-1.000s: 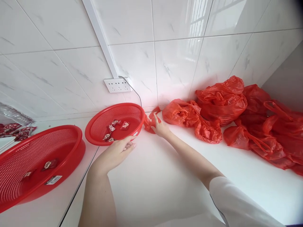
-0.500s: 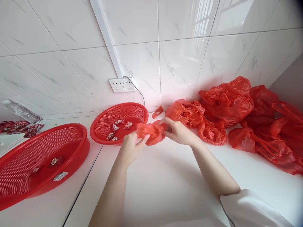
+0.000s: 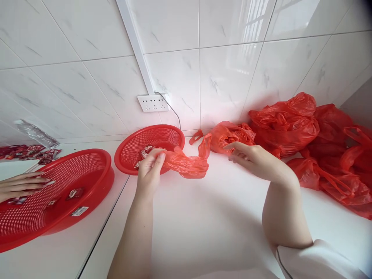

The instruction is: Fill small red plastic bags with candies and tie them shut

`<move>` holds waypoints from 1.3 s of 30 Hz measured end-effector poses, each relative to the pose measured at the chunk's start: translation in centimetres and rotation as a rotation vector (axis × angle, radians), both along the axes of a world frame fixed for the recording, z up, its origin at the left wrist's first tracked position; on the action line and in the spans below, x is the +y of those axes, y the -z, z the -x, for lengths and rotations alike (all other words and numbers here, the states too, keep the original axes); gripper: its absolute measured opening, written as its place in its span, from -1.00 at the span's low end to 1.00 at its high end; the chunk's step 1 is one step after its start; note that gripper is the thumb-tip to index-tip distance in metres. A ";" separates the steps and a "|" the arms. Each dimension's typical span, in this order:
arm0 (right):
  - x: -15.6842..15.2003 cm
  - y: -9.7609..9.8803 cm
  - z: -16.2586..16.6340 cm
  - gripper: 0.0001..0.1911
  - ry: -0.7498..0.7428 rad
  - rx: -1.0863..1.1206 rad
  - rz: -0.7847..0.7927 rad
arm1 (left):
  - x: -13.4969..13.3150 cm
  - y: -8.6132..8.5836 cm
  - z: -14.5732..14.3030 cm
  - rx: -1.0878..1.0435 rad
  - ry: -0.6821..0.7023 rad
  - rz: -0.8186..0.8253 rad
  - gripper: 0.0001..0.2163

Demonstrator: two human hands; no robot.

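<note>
My left hand [image 3: 149,168] pinches one end of a crumpled red plastic bag [image 3: 188,162] and holds it above the white counter, just in front of the small red mesh basket [image 3: 151,133]. The bag's other end, a handle loop, hangs free near the filled bags. My right hand [image 3: 251,159] hovers to the right of the bag with fingers loosely spread and nothing in it. Several small wrapped candies [image 3: 144,151] lie in the small basket.
A large red mesh basket [image 3: 72,170] with a few candies stands at the left; another person's hand [image 3: 21,185] rests on its rim. A heap of filled red plastic bags [image 3: 305,131] fills the back right corner. A wall socket [image 3: 153,102] and cable sit above the small basket.
My right hand picked a red bag off the counter by the wall, both hands held it, then the right let go. Another person's hand has appeared at the large basket.
</note>
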State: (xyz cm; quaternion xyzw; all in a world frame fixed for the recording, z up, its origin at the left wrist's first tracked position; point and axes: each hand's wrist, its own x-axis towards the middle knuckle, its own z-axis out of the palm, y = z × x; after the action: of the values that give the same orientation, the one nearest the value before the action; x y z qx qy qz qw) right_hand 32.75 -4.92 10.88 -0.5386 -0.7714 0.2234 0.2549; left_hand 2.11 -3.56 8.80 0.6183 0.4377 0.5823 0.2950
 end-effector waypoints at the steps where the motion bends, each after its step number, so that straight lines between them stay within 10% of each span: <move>1: 0.0 -0.1 0.6 -0.78 -0.030 0.091 -0.059 | 0.0 0.1 0.0 0.063 0.033 -0.032 -0.77; 8: 2.2 2.8 7.3 -0.65 -0.499 0.320 -0.095 | -0.1 0.2 0.0 0.192 0.156 -0.033 -0.77; 20: 2.9 3.0 7.1 -0.84 -0.632 -0.051 0.211 | 0.4 0.1 2.3 0.114 -0.296 -0.271 -0.47; 31: 3.2 3.9 7.8 -0.65 -0.243 -0.348 0.283 | -0.1 -0.3 5.6 0.221 0.181 -0.166 -0.48; 39: 3.4 4.8 7.9 -0.55 -0.129 -0.504 0.234 | -2.5 -2.7 4.2 0.522 -0.220 -0.174 -0.89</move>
State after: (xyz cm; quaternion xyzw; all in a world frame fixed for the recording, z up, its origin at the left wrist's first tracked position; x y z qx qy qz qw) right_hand 24.90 -1.49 6.12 -0.5527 -0.8121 0.1857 -0.0233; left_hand -2.13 -6.01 11.51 0.7189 0.5117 0.4675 0.0536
